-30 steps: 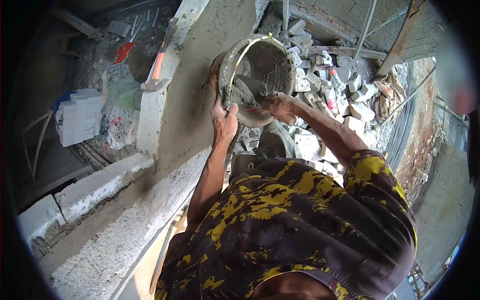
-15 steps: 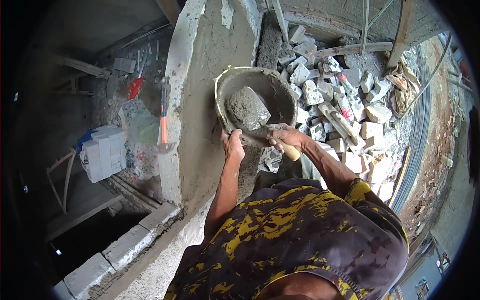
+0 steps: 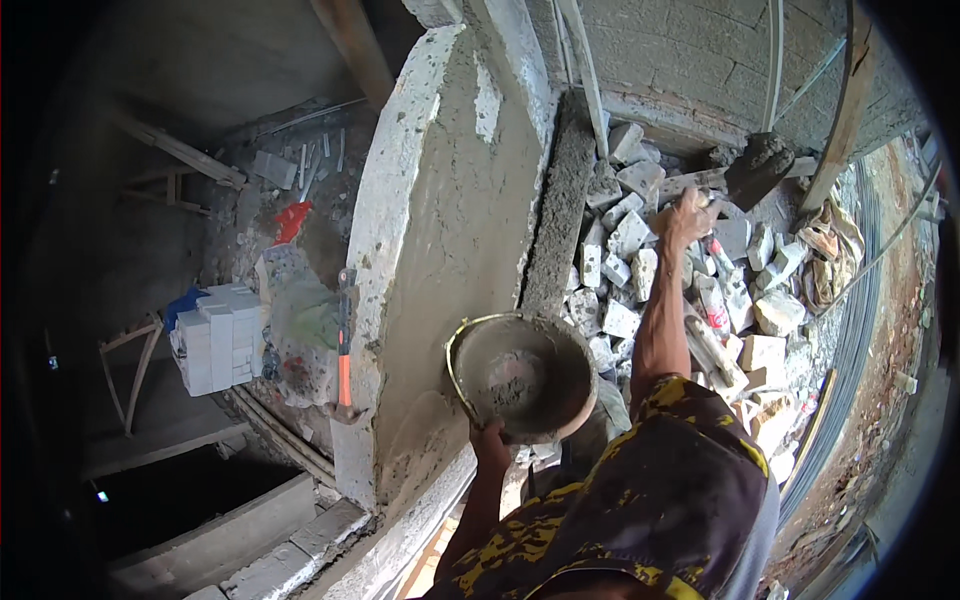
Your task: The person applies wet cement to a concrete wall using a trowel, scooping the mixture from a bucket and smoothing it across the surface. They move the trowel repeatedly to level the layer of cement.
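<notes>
My left hand (image 3: 491,443) is closed on the near rim of a round mortar bucket (image 3: 575,420), with a thin rope-like handle lying along its left side. Grey mortar coats the bucket's inside, and a small lump (image 3: 515,390) lies at its bottom. Out to the far right, my right hand (image 3: 688,218) is wrapped around the grip of a trowel. The trowel's blade (image 3: 758,172) is dark with mortar and hangs over the rubble; how much it carries is hard to tell.
Wet mortar covers the broad wall face (image 3: 440,240) left of the bucket. A hammer with an orange grip (image 3: 344,370) rests at its left edge. Broken blocks (image 3: 640,240) are heaped on the right, with a long wooden float (image 3: 715,350) among them. Timber props (image 3: 848,110) stand beyond.
My right hand has lifted the mortar-laden trowel out of the bucket and swung it far right. My left hand still holds the bucket, now lower in view. My body has turned.
</notes>
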Demonstrator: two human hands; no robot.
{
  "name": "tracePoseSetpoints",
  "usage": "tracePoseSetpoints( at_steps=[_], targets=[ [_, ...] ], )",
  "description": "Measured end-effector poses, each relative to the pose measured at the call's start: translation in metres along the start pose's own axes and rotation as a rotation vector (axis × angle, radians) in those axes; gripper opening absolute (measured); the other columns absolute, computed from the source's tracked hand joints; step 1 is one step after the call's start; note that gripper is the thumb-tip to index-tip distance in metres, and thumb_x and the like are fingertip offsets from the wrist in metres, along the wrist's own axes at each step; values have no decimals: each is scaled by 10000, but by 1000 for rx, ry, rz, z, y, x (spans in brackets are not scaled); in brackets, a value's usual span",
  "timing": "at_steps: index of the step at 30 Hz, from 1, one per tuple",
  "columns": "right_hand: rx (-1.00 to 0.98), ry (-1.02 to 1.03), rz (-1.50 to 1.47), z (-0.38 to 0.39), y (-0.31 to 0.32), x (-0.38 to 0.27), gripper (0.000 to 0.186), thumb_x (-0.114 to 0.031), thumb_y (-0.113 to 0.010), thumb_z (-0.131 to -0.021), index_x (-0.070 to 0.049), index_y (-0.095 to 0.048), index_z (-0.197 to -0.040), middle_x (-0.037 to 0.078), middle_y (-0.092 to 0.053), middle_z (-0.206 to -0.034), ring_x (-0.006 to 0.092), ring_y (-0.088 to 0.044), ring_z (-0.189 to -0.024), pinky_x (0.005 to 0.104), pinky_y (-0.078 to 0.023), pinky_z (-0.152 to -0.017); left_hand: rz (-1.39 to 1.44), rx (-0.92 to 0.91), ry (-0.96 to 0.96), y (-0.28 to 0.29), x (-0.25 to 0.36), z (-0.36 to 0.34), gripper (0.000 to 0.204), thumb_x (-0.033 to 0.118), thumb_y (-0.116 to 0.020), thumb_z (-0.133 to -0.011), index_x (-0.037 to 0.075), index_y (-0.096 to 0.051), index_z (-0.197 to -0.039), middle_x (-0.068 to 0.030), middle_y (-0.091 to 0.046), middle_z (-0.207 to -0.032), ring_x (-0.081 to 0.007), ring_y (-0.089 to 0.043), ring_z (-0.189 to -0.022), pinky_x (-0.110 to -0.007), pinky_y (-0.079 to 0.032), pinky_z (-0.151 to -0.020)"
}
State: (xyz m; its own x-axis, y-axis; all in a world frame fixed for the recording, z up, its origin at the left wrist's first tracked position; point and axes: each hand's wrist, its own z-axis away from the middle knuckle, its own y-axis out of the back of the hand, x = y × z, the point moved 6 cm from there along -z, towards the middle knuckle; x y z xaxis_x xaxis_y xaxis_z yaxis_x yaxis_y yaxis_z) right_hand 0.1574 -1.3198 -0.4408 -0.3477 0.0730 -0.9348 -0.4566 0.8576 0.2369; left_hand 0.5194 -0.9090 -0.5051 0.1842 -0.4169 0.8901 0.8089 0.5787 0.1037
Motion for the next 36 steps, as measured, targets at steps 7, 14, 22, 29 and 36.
tracePoseSetpoints(
  at_steps=[7,14,22,29,36],
  targets=[
    [-1276,144,249,271,-104,32,511,-298,-556,-842,-81,-399,-1277,243,-536,-1093,412,-534,-985,470,-450,-825,333,355,426,15,-66,30,661,-60,-540,-636,83,-425,-1272,-56,-562,-918,-186,-555,-710,-314,-472,-553],
    [-1793,1121,258,297,166,80,371,-235,-570,-797,-38,-525,-1109,187,-601,-979,384,-605,-817,455,-501,-704,187,223,287,2,-44,19,500,-32,-514,-642,-10,-498,-1141,-77,-559,-980,-200,-555,-871,-304,-452,-749],
    [-1818,1479,603,342,128,86,200,-179,-423,-868,-74,-555,-975,126,-593,-983,241,-568,-876,403,-470,-771,-310,19,-139,-55,67,7,536,89,-535,-700,-18,-472,-1222,-160,-578,-1090,-269,-546,-993,-341,-413,-885],
    [-752,2065,526,278,139,-24,175,-264,-610,-755,-91,-626,-770,95,-587,-682,208,-621,-710,340,-507,-607,-288,-3,-95,-42,106,43,518,83,-516,-750,-3,-455,-1257,-198,-580,-1146,-335,-553,-1051,-380,-394,-938],
    [-1742,1073,907,245,165,-92,285,-113,-383,-884,63,-605,-919,176,-627,-827,258,-639,-695,377,-532,-600,-36,-37,-322,-30,140,75,463,-29,-495,-725,-20,-504,-1188,-126,-598,-1078,-235,-556,-984,-316,-395,-915]
  ],
)
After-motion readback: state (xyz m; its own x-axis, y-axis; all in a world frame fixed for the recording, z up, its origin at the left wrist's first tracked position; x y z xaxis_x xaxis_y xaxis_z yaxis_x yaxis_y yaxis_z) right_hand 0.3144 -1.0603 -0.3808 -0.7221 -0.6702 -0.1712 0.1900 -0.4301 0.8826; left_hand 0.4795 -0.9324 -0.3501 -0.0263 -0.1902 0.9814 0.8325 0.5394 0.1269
